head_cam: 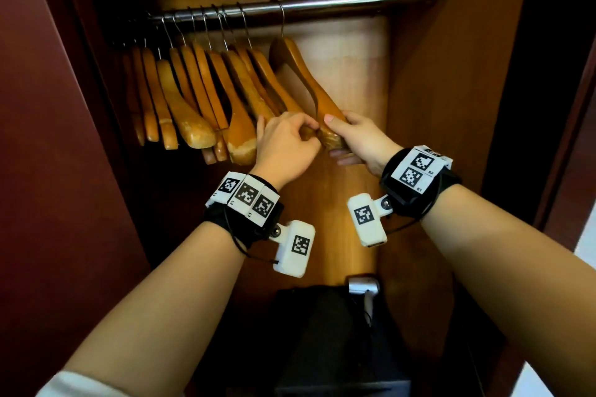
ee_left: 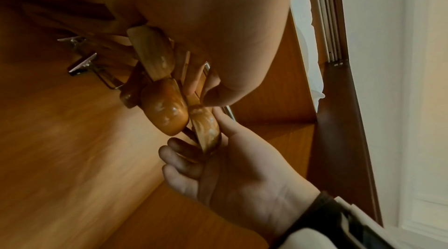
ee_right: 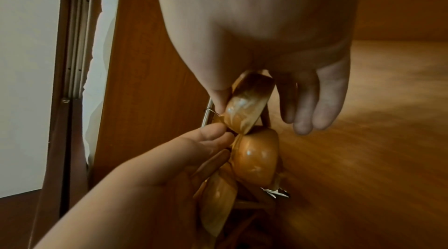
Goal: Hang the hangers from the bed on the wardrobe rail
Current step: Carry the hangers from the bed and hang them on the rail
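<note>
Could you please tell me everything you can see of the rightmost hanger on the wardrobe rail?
The rightmost hanger looks like glossy, orange-brown wood with a thin metal hook. Its hook is over the steel rail, a little apart from the packed row of hangers on its left. It hangs tilted, its near shoulder end swung toward the camera. The right hand grips that broad rounded end, thumb on top, while the left hand pinches beside it.

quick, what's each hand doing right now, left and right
Left hand: grip pinching the near end of a hanging hanger.
Right hand: grip closed on the rightmost hanger, hooked on the rail.
</note>
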